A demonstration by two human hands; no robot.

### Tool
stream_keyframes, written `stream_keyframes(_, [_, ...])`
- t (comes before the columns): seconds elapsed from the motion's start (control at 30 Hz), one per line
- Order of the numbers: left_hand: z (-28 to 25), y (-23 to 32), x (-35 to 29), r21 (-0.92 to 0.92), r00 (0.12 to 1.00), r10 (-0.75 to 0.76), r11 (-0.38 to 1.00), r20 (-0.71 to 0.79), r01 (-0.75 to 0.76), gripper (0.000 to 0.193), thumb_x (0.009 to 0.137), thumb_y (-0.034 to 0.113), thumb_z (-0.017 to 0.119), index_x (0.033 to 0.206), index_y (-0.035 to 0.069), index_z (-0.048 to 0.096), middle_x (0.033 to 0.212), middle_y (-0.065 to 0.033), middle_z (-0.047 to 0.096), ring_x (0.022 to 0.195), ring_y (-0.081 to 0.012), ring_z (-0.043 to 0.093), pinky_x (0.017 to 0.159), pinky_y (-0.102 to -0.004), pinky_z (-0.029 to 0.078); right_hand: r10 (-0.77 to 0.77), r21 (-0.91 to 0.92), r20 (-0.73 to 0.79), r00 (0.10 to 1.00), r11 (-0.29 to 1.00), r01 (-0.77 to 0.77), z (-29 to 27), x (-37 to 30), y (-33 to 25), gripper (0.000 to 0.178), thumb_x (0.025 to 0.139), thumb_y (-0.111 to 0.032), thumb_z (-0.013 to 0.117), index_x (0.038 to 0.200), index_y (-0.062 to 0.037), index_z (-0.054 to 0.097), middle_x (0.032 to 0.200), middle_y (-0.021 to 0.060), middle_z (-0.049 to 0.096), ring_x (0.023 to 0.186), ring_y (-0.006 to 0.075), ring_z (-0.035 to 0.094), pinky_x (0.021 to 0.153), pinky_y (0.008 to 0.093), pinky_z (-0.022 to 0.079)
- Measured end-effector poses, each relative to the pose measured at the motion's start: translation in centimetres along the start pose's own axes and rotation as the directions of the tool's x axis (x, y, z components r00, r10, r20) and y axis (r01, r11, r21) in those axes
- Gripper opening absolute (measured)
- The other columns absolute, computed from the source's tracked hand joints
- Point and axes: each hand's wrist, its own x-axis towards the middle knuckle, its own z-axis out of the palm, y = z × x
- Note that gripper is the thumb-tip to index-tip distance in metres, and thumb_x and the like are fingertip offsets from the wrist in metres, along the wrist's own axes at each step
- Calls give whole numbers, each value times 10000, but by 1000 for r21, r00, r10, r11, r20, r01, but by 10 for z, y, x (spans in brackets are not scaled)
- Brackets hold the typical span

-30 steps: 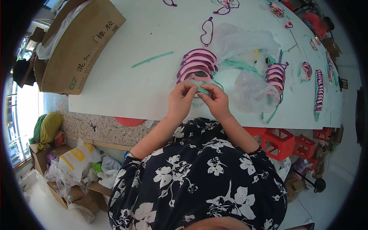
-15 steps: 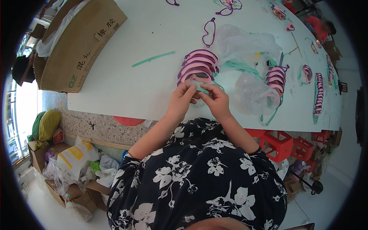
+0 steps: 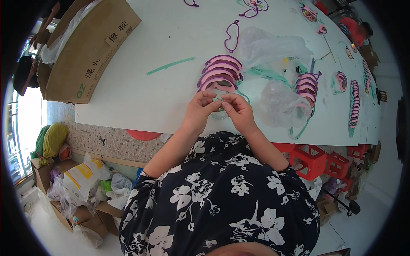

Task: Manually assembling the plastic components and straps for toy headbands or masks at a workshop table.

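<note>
My left hand [image 3: 200,110] and my right hand [image 3: 239,110] meet just above the table's near edge, fingertips pinched together. Between them is a thin green strap [image 3: 218,99], mostly hidden by the fingers. Right behind the hands lies an overlapping row of pink and purple goggles [image 3: 220,70]; the nearest shows a dark lens. A pale translucent piece [image 3: 219,115] shows below the fingertips, its shape partly covered.
A large cardboard box [image 3: 96,51] stands at the left on the white table [image 3: 141,100]. A loose green strip [image 3: 171,65], a purple frame [image 3: 232,36], plastic bags [image 3: 277,47] and another goggles row [image 3: 306,89] lie around. Red stools [image 3: 308,161] stand below the right edge.
My fingertips have drawn closer together, and the green strap between them shows less than before. The goggles on the table stay where they were.
</note>
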Motion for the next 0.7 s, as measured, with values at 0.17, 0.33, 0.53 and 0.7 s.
stream_keyframes(0.17, [1, 0, -1, -84, 997, -50, 995, -59, 45, 330, 877, 40, 669, 1175, 36, 526, 933, -63, 632, 811, -135, 599, 763, -261, 491, -70, -66, -18, 997, 995, 69, 0, -2, 6, 178, 948, -57, 577, 1123, -26, 564, 976, 11, 601, 864, 69, 574, 761, 211, 462])
stream_keyframes(0.33, [-21, 11, 10, -139, 984, -1, 990, -179, -24, 289, 889, 50, 655, 1158, 31, 550, 943, -63, 638, 822, -126, 606, 737, -247, 499, -128, -112, -87, 988, 987, 118, -11, -6, 9, 199, 943, -61, 587, 1136, -27, 552, 969, 16, 597, 868, 75, 572, 761, 212, 461])
stream_keyframes(0.53, [-15, 10, 6, -286, 986, -162, 944, 37, 166, 195, 910, 52, 620, 1095, -9, 631, 922, -71, 653, 826, -135, 626, 739, -257, 522, -104, -152, -70, 992, 984, 93, -7, -6, 4, 213, 928, -53, 607, 1131, -27, 552, 944, 14, 608, 848, 72, 581, 717, 195, 442])
stream_keyframes(0.7, [-13, 6, 3, -336, 980, -171, 922, 98, 194, 230, 919, 62, 607, 1136, -13, 612, 954, -62, 653, 832, -141, 638, 724, -247, 537, -144, -319, -53, 988, 940, 120, -6, -7, 0, 197, 920, -55, 618, 1105, -25, 560, 941, 16, 615, 858, 70, 602, 721, 196, 445])
